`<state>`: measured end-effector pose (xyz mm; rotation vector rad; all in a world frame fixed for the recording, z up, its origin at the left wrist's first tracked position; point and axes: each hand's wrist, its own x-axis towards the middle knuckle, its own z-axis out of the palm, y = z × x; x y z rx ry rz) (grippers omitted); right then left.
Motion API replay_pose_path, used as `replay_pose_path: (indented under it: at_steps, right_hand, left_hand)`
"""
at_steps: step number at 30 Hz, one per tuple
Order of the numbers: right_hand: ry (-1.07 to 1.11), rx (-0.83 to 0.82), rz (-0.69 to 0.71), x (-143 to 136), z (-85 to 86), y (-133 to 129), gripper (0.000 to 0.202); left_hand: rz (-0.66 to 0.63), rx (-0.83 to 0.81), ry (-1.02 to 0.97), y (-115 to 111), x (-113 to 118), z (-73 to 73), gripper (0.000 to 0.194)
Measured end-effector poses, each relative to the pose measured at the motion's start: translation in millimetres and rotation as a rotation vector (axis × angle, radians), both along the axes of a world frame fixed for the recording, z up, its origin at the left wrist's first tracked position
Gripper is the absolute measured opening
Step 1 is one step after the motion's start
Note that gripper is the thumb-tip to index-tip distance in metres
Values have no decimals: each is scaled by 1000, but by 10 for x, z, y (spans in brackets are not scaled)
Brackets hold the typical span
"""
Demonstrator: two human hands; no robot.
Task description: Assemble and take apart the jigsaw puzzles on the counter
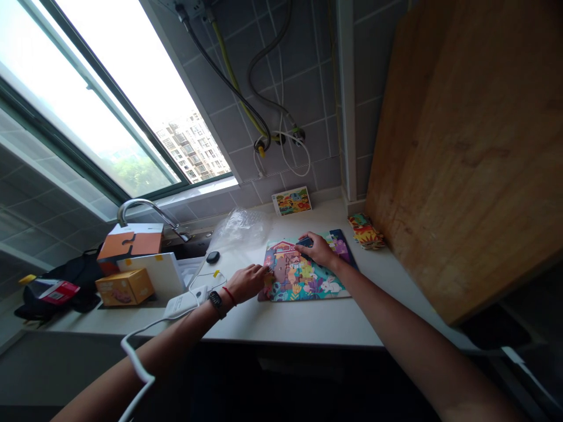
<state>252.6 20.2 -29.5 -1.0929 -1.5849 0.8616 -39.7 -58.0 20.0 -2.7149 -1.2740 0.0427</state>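
Note:
A colourful jigsaw puzzle (288,287) with cartoon animals lies flat on the white counter, most of its picture assembled. My right hand (320,251) is over its upper middle, fingers closed on a dark puzzle piece (304,241) beside the red barn roof. At the puzzle's left edge is my left hand (247,282), its fingers curled together and gripping the border; the fingertips are partly hidden. A dark watch (215,300) and a red cord are on that wrist.
A picture card (292,201) leans against the back wall. Stacked puzzle pieces (366,231) lie right, near a large wooden board (466,146). Clear plastic wrap (241,227), a white power strip (187,302), a small orange box (125,287) and a faucet (149,205) are left. A white cable crosses my left forearm.

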Motion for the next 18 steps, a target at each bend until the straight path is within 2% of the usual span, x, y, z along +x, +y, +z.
replay_pose_path:
  at_steps: [4, 8, 14, 18]
  right_hand:
    - [9, 18, 3, 1, -4, 0, 30]
    - [18, 9, 13, 0, -4, 4, 29]
    - [17, 8, 12, -1, -13, 10, 29]
    - [11, 9, 20, 2, -25, 15, 30]
  left_hand:
    - [33, 87, -58, -27, -46, -36, 29]
    - [35, 131, -64, -213, 29, -26, 33]
    - [-48, 116, -21, -576, 278, -96, 41]
    - [-46, 49, -3, -571, 275, -76, 49]
